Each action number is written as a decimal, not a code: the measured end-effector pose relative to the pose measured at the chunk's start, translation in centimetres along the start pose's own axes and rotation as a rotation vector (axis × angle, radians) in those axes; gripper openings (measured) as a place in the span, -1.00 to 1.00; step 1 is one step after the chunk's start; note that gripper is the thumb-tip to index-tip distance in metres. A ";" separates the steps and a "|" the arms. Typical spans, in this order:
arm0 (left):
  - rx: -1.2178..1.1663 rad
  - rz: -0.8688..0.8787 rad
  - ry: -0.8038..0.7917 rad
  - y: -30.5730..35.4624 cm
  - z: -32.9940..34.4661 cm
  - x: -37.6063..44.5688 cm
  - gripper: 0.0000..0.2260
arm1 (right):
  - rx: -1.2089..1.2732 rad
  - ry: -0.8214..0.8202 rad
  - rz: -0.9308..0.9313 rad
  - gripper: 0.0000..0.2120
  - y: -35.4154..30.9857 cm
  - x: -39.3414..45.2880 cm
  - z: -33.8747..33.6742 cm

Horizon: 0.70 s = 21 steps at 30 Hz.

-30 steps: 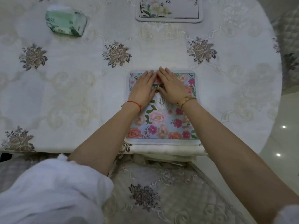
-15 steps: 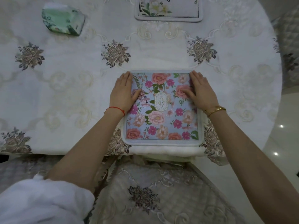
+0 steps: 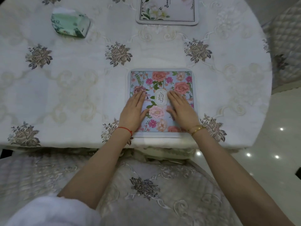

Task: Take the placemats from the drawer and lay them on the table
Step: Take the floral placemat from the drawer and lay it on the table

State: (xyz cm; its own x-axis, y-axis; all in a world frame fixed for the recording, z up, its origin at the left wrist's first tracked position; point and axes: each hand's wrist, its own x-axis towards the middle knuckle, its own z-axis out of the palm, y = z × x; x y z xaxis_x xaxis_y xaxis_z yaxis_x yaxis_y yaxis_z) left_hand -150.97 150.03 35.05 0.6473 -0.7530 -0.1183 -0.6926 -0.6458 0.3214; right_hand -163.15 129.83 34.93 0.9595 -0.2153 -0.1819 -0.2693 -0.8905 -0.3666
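A blue placemat (image 3: 162,79) with pink and red flowers lies flat on the table (image 3: 81,82) near its front edge. My left hand (image 3: 133,111) rests palm down on the mat's lower left part, fingers flat. My right hand (image 3: 183,111) lies flat on its lower right part. Neither hand grips anything. A second placemat (image 3: 167,15), white with pale flowers and a dark line border, lies at the far edge of the table, partly cut off by the frame.
A green patterned tissue pack (image 3: 70,24) sits at the far left of the table. A padded chair seat (image 3: 146,185) with embroidered flowers is below the table edge. Another chair (image 3: 286,38) stands at the right, beside a glossy floor (image 3: 276,144).
Both hands slid from the mat's far centre out to its sides, then down to its near half. The mat stays flat in place.
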 end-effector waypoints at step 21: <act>0.026 -0.005 -0.111 2.7 1.6 -8.1 -0.43 | 0.089 0.015 0.070 -0.40 -4.3 -8.6 2.9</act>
State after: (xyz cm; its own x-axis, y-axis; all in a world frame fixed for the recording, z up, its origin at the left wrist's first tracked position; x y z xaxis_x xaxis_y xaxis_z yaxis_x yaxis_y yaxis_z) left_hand -158.55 154.17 35.37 0.6124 -0.7584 -0.2233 -0.6985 -0.6513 0.2965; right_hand -170.47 136.70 35.40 0.9389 -0.2824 -0.1967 -0.3416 -0.8340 -0.4332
